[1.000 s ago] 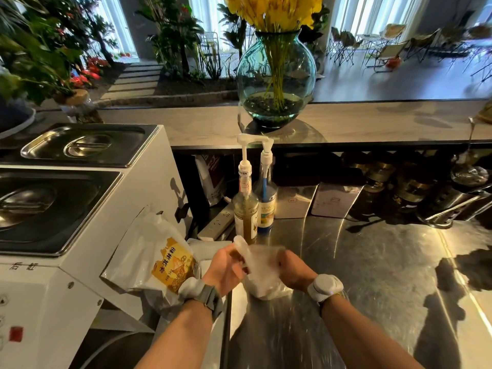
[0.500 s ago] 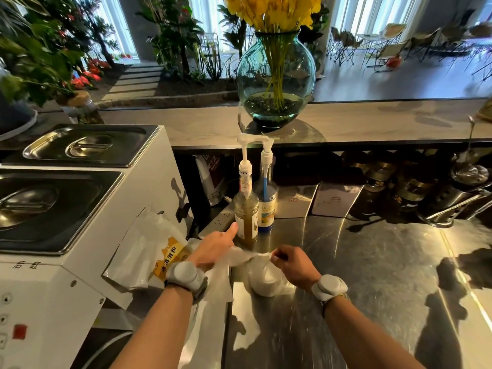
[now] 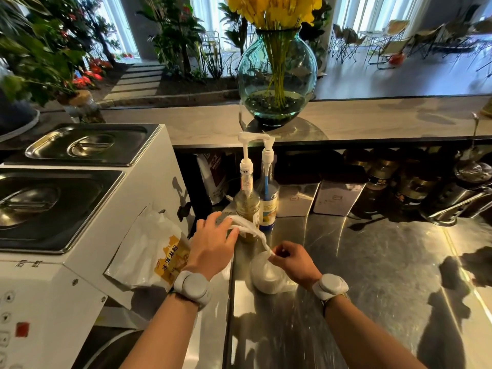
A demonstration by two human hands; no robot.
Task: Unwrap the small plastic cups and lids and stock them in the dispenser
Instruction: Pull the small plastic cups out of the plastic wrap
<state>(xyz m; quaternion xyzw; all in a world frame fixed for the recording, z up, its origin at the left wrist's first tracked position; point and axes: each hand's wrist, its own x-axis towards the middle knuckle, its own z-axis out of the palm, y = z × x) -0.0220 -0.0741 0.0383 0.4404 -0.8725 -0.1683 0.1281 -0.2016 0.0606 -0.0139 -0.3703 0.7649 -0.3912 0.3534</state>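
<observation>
A white stack of small cups (image 3: 267, 278) sits on the tabletop in clear plastic wrap, just under the right hand (image 3: 294, 259). The wrap's twisted tail (image 3: 250, 230) stretches taut from that hand up to the left hand (image 3: 213, 242).

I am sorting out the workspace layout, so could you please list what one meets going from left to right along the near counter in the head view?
White machine → printed powder bag → left hand → wrapped stack of cups → right hand → bare steel counter.
</observation>
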